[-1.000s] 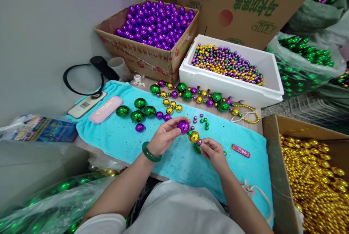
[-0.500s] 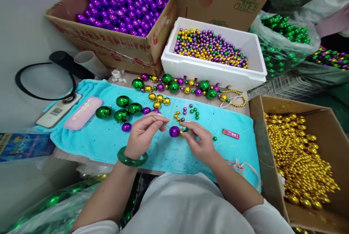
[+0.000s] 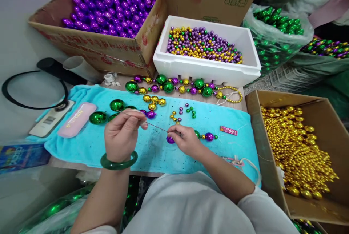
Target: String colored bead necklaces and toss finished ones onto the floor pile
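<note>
A long thin beading needle [image 3: 156, 126] slants between my hands above the turquoise towel [image 3: 152, 157]. My left hand [image 3: 122, 132], with a green bangle at the wrist, is closed around it. At the needle's right end, the fingertips of my right hand [image 3: 187, 140] are pinched; whether they also hold thread is hidden. Just under those fingers lies a purple bead [image 3: 170, 139], partly covered. To the right of my right hand runs a row of beads, with a green bead [image 3: 197, 134], a purple bead [image 3: 209, 137] and small ones, ending by white thread.
Loose large green beads [image 3: 98, 118], gold beads [image 3: 154, 99] and small mixed beads [image 3: 181, 110] lie on the towel. Behind are a finished-looking bead strand [image 3: 168, 87], a white foam box [image 3: 204, 67] and a carton [image 3: 95, 50] of purple beads. A carton [image 3: 263, 146] of gold beads stands right.
My left hand has moved left and slightly up, exposing more of the needle. My right hand has shifted a little left, and the bead row beside it shows more.
</note>
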The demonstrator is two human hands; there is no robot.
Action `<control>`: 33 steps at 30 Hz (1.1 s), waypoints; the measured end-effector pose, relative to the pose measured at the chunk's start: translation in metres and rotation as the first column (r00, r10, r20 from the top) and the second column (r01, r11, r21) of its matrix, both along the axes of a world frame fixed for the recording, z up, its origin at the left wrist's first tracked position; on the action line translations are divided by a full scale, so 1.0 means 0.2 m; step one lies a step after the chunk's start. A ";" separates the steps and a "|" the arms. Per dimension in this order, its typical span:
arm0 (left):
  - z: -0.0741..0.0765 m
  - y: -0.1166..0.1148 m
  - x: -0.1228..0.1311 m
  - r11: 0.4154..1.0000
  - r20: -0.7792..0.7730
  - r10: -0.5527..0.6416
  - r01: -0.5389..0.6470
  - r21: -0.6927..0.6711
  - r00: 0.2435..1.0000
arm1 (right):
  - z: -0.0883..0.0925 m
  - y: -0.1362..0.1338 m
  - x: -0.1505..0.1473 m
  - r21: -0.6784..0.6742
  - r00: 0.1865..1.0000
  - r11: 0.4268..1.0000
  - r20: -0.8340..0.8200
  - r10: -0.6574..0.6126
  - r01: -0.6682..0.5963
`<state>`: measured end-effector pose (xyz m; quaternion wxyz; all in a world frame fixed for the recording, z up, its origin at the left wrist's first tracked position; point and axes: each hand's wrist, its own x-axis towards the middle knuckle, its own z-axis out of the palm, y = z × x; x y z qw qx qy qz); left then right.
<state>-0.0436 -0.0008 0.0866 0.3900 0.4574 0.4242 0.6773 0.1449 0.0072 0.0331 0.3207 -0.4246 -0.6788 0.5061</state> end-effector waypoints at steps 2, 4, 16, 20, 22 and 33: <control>-0.02 0.04 -0.02 1.000 0.130 -0.005 0.007 -0.019 0.991 | -0.02 -0.01 0.00 -0.068 0.997 0.997 -0.069 -0.040 0.036; -0.08 0.10 -0.05 0.994 0.246 -0.012 0.038 -0.102 0.969 | -0.03 -0.02 -0.01 -0.174 0.979 0.983 -0.183 -0.085 0.053; -0.62 0.19 0.23 0.937 -0.915 -0.342 0.157 -0.313 0.213 | -0.10 -0.18 0.03 -0.510 0.880 0.860 -0.421 -0.218 -0.031; -0.59 0.17 0.30 0.924 -0.916 -0.379 0.111 -0.366 0.131 | -0.10 -0.15 0.07 -0.479 0.878 0.878 -0.412 -0.242 0.017; -0.58 0.16 0.32 0.916 -0.885 -0.402 0.108 -0.387 0.236 | -0.11 -0.15 0.09 -0.461 0.881 0.887 -0.402 -0.248 0.039; -0.32 0.23 0.08 0.841 0.571 -0.030 0.329 -0.430 0.821 | -0.14 -0.07 0.21 -0.317 0.888 0.903 -0.262 -0.377 0.290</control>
